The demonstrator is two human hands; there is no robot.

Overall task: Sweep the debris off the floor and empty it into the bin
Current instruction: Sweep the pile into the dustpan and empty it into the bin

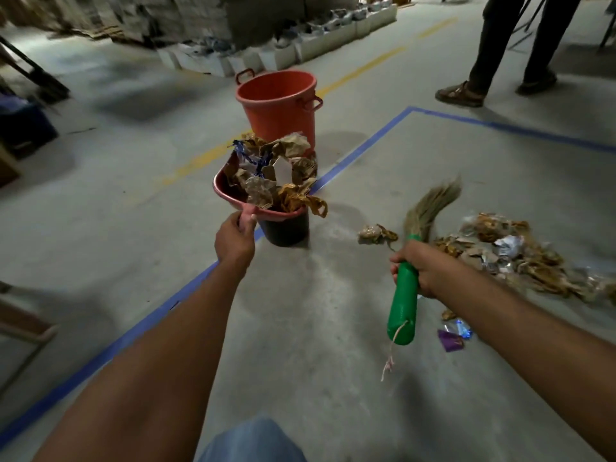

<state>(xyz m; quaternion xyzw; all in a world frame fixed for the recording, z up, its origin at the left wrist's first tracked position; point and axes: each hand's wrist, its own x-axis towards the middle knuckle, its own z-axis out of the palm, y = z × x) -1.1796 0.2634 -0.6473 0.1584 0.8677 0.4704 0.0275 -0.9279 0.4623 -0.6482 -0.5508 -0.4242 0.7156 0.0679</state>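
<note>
Much debris (520, 258) lies on floor, right. Orange bucket (276, 105) behind; heaped pink dustpan (224, 191) over small dark bin (286, 230). Right hand (425, 268) grips broom (404, 305), left hand (233, 241) grips pan handle. Emptying step; next likely tip pan steeply.

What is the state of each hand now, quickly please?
Left hand: closed, grips the pink dustpan by its handle.
Right hand: closed, grips the broom by its green handle.

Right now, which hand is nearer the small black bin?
Left. The left hand grips the dustpan handle right beside the black bin; the right hand holds the broom farther right.
</note>
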